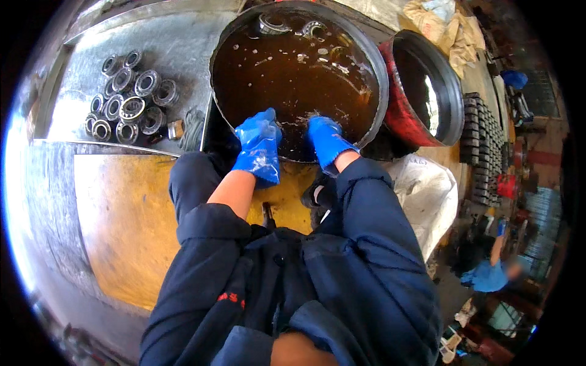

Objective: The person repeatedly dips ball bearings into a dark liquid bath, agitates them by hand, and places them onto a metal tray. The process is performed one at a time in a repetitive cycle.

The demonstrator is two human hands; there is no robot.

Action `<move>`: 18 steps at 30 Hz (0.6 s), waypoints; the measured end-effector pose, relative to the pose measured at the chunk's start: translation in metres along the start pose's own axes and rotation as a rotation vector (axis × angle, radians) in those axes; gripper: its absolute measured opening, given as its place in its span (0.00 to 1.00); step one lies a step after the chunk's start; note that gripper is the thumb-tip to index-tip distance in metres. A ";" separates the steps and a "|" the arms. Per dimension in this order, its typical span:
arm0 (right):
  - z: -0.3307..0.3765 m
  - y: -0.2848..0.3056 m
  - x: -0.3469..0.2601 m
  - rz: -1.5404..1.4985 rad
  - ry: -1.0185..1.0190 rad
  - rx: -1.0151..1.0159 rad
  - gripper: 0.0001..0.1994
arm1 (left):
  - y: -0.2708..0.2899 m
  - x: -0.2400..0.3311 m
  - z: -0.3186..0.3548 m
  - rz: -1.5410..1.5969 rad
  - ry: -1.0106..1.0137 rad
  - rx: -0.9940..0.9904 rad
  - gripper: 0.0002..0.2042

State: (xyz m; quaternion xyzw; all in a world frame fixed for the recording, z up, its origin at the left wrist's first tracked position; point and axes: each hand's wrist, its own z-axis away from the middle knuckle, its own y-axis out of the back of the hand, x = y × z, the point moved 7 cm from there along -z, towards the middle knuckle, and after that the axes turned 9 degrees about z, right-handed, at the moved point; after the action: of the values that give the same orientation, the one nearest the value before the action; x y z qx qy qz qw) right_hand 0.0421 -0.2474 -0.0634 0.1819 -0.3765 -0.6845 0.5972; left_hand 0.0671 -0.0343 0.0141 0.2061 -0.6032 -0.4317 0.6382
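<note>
A large round metal tub (pixel 383 91) of dark brown liquid stands in front of me, with foam specks floating on it. My left hand (pixel 259 139), in a blue rubber glove, is over the near left part of the tub. Its fingers are curled closed, and what they hold, if anything, is hidden. Also gloved in blue, my right hand (pixel 327 139) reaches into the liquid near the rim, with its fingertips out of sight below the surface. At the far side, a bearing (pixel 273 25) and a second bearing (pixel 314 29) show partly above the liquid.
On the left, a metal tray (pixel 177 46) holds several bearings (pixel 132 108), a brush (pixel 175 130) and a dark cloth (pixel 193 130). A red drum (pixel 400 91) stands right of the tub. Further right are stacked dark metal blocks (pixel 482 149), a white sack (pixel 427 192) and another person (pixel 488 276).
</note>
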 end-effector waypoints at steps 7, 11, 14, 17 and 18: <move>0.006 0.004 -0.038 0.271 0.273 0.078 0.18 | -0.011 -0.024 -0.001 0.062 -0.115 0.183 0.19; -0.005 -0.008 -0.017 0.058 0.244 0.182 0.17 | -0.004 -0.020 -0.002 0.012 0.006 0.067 0.18; -0.017 -0.018 -0.009 -0.164 0.305 0.296 0.19 | -0.004 -0.012 -0.004 0.034 -0.029 0.100 0.18; 0.003 0.009 -0.055 0.332 0.238 -0.106 0.21 | -0.010 -0.025 -0.001 0.033 -0.036 0.115 0.17; 0.012 0.020 -0.072 0.337 0.258 -0.103 0.21 | -0.005 -0.033 0.000 0.040 -0.035 0.141 0.17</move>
State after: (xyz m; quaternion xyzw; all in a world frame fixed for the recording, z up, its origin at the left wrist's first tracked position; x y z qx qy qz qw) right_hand 0.0631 -0.1754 -0.0558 0.1718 -0.2867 -0.5642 0.7550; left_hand 0.0687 -0.0104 -0.0096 0.2307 -0.6470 -0.3790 0.6201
